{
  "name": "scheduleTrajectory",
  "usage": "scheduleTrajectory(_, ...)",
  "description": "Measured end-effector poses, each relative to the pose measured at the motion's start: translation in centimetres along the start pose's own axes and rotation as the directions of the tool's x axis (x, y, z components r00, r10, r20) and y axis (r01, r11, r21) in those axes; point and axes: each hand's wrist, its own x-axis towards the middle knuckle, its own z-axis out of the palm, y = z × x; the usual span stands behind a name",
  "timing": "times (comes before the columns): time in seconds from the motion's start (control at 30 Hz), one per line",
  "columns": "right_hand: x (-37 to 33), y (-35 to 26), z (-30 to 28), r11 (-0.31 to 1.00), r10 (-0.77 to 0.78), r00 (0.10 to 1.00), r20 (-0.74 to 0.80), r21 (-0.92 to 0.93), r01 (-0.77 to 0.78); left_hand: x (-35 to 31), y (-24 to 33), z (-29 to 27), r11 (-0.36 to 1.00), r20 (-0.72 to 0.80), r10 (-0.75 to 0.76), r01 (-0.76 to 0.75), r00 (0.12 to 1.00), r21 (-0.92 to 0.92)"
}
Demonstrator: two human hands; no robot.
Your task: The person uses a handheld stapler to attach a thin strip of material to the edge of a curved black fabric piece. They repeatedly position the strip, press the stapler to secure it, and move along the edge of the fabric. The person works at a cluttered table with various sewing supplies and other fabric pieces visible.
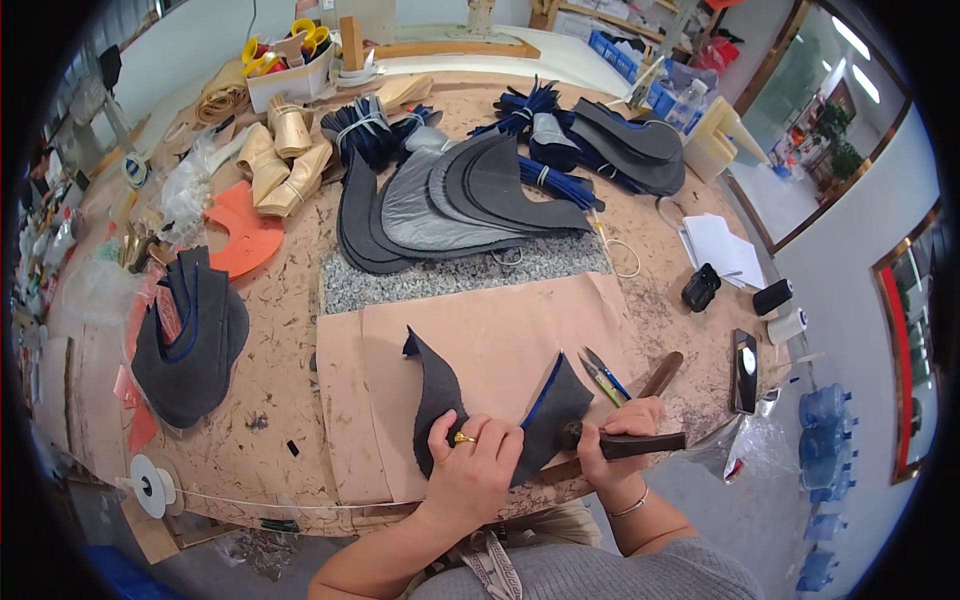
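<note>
A dark grey curved fabric piece (447,392) with a blue edge lies on a tan sheet (520,320) near the table's front edge. My left hand (472,462), with a gold ring, presses down on the piece's lower middle. My right hand (612,437) grips a dark-handled tool (640,443) whose head touches the piece's right lower part. A wooden-handled tool (662,374) and small snips (600,372) lie just beyond my right hand.
A granite slab (420,282) sits behind the sheet, with fanned grey pieces (450,195) on it. More grey pieces (188,340) lie at left, an orange piece (245,235), tan bundles (285,165), a phone (745,370), thread spools (772,297) and paper (722,248) at right.
</note>
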Motion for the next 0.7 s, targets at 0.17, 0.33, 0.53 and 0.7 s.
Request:
scheduleTrajectory(0.17, 0.6, -0.7, -0.2, 0.999, -0.011, 1.000, -0.002, -0.043, 0.011, 0.2, -0.1, 0.2, 0.994, 0.001, -0.046, 0.046, 0.999, -0.095)
scheduleTrajectory(0.33, 0.5, -0.4, 0.2, 0.998, 0.000, 0.998, -0.068, -0.056, -0.004, 2.3, 0.0, 0.3, 0.984, 0.055, -0.084, 0.092, 0.995, -0.151)
scheduleTrajectory(0.53, 2.4, -0.8, 0.6, 0.998, 0.058, 0.998, 0.011, -0.009, -0.058, 6.0, -0.9, 3.1, 0.999, 0.058, 0.042, -0.040, 0.997, -0.036)
scheduleTrajectory(0.7, 2.5, -0.7, 0.4, 0.998, 0.062, 0.998, 0.027, 0.032, -0.063, 6.7, 0.5, 3.6, 0.993, 0.162, 0.003, -0.022, 0.987, 0.117)
